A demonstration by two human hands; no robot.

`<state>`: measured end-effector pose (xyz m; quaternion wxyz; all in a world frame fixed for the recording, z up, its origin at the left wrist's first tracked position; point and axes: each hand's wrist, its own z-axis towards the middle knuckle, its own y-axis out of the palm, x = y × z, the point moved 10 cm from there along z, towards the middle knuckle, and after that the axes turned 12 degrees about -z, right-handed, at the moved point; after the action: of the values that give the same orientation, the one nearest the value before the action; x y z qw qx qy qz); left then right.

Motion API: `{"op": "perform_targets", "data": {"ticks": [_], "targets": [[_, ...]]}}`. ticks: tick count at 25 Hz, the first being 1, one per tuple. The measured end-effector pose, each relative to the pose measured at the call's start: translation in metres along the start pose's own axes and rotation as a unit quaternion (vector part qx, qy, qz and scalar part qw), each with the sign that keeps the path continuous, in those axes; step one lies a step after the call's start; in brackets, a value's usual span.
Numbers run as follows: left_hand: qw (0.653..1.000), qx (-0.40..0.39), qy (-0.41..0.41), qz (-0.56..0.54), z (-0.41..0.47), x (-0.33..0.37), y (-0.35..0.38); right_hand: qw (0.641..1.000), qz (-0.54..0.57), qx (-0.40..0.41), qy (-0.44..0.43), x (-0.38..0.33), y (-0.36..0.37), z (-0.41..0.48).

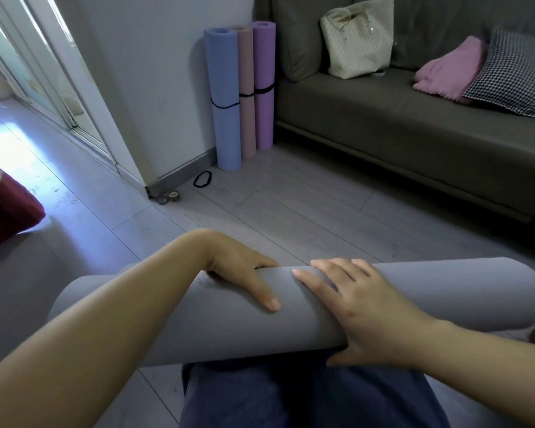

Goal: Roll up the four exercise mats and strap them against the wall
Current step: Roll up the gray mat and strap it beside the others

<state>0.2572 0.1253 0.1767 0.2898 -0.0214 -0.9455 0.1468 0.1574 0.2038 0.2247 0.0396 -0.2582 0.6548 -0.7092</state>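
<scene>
Much open floor (291, 208) beyond grey mat (439, 298)

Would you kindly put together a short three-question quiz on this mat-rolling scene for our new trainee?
1. True or false: the blue mat, pink mat and purple mat each wear a black band.
2. Which of them stands nearest the sofa? A blue, B pink, C purple.
3. Which mat do the left hand and right hand touch?

Key: 1 true. 2 C. 3 the grey mat, rolled across the lap.
</scene>
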Motion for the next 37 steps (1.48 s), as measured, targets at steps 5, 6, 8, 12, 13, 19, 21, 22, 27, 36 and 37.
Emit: {"op": "perform_targets", "data": {"ticks": [5,6,8,12,13,19,21,22,27,36,37], "targets": [[0.955,0.264,0.098,0.091,-0.043,0.012,-0.018,0.995,0.077,-0.053,0.016,0.011,0.013,0.011],[0.93,0.325,0.107,0.134,-0.055,0.011,-0.015,0.992,0.092,-0.084,0.012,0.011,0.016,0.016],[0.867,0.408,0.111,0.263,-0.068,0.009,0.003,0.986,0.108,-0.127,-0.001,0.012,0.015,0.026],[0.829,0.431,0.092,0.344,-0.054,0.002,0.013,0.961,0.185,-0.207,-0.011,0.023,0.021,0.043],[0.835,0.424,0.092,0.34,-0.053,0.004,0.011,0.943,0.232,-0.237,0.003,0.028,0.026,0.046],[0.846,0.427,0.127,0.293,-0.061,0.009,0.008,0.883,0.301,-0.358,0.04,0.046,0.041,0.057],[0.855,0.424,0.144,0.261,-0.074,0.004,0.01,0.887,0.283,-0.366,0.016,0.039,0.029,0.063],[0.859,0.424,0.151,0.246,-0.082,0.002,0.013,0.885,0.276,-0.375,0.005,0.036,0.021,0.063],[0.88,0.388,0.157,0.227,-0.095,0.0,0.034,0.863,0.239,-0.443,-0.046,0.013,0.015,0.048],[0.964,0.184,0.051,0.187,-0.042,0.009,0.009,0.932,0.263,-0.235,0.077,0.027,0.011,0.016],[0.974,0.146,0.027,0.17,-0.032,0.006,0.002,0.95,0.227,-0.203,0.068,0.021,0.004,0.014]]}}
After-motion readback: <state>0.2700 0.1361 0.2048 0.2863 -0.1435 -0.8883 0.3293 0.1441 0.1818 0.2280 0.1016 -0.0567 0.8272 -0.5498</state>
